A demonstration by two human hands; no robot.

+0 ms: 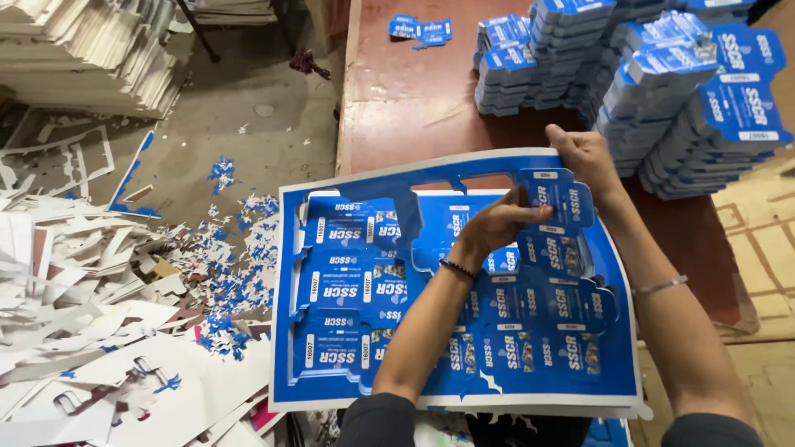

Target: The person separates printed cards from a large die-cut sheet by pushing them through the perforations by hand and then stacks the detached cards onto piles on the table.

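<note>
Glossy blue printed cardboard sheet (die-cut, smooth) over a worn, dull reddish wooden table.

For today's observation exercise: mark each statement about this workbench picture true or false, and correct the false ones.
1. The left hand presses on a die-cut piece in the blue printed sheet. True.
2. The right hand rests flat on the table. False: it grips the sheet's far edge.
3. Stacks of blue cut-out cards stand on the reddish table. True.
4. The floor at left is swept. False: white offcuts and blue paper scraps litter it.
5. Both wrists are bare. False: each wears a band.
</note>
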